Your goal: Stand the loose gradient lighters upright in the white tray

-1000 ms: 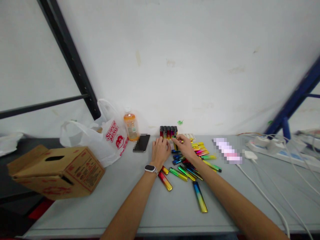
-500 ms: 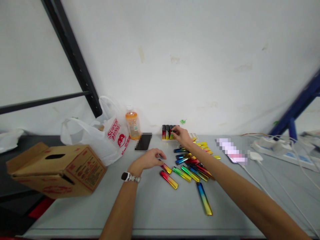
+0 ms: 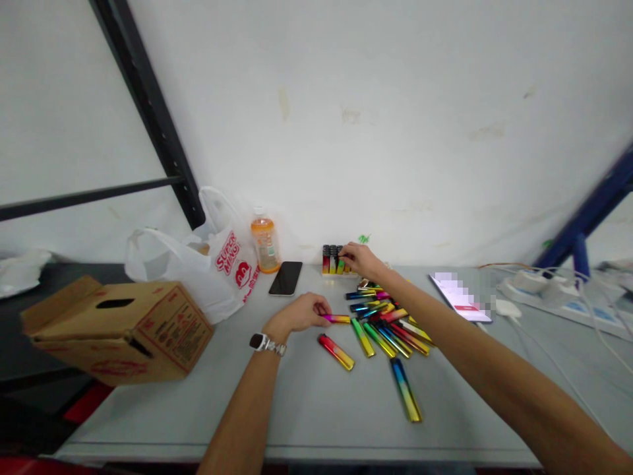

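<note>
My left hand (image 3: 305,312) is closed, thumb and fingers pinching one end of a pink-and-yellow lighter (image 3: 340,319) that points right, towards the pile. By the wall, my right hand (image 3: 362,259) pinches the black top of a green-and-yellow lighter (image 3: 341,266). That lighter stands upright at the front of a tight block of upright lighters (image 3: 326,260); my fingers hide the block's right part. A loose pile of shiny lighters (image 3: 386,333) lies below my right forearm. Apart from it are a red-and-yellow lighter (image 3: 336,352) and a blue-and-yellow lighter (image 3: 406,390).
A black phone (image 3: 285,278), an orange-capped drink bottle (image 3: 266,244), a white plastic bag (image 3: 198,280) and an open cardboard box (image 3: 163,330) stand to the left. On the right are a lit phone (image 3: 452,290), a white charger (image 3: 508,309), cables and a power strip (image 3: 568,300).
My left hand has swung the pink-and-yellow lighter from a downward slant to nearly level. My right hand stays at the block, its fingertips now higher, at the green-and-yellow lighter's top.
</note>
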The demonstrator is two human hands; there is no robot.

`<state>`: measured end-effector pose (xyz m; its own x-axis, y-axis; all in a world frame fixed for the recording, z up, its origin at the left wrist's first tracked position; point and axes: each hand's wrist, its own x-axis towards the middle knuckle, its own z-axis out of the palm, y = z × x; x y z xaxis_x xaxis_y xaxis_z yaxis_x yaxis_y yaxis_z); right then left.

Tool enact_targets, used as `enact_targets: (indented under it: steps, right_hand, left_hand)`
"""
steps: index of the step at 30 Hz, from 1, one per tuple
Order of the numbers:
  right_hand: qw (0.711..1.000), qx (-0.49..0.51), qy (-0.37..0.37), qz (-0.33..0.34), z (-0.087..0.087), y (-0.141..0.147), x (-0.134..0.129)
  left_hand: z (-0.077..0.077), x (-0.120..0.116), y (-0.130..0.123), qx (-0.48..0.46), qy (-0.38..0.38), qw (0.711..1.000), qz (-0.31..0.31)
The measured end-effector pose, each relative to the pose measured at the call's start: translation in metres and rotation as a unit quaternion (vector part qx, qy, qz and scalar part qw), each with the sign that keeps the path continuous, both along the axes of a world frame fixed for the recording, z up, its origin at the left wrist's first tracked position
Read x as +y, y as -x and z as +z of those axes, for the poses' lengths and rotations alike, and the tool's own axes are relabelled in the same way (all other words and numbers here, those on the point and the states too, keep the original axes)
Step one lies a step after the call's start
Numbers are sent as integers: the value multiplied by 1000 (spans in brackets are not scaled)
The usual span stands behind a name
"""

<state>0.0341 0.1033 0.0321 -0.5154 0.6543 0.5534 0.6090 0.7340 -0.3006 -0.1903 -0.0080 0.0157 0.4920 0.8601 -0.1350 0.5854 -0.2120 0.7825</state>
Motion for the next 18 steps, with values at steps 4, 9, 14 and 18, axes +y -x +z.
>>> enact_targets:
  steps: [4,9,14,18]
  right_hand:
    - [1000,-5,24,18,2,0,8]
    - [999,-29,-23,-13,0,4,3]
    - [991,-54,-64,-101,-5,5,-20]
    - [994,27,-32,-99,-12,13,-50]
  left_hand:
    - [-4,2,2,-14,-7,1000,24]
    - [-9,4,0,-27,-43,997,64]
    - [-10,7,-5,-48,-157,979,120]
    - [-4,10,-12,-83,-217,962,142]
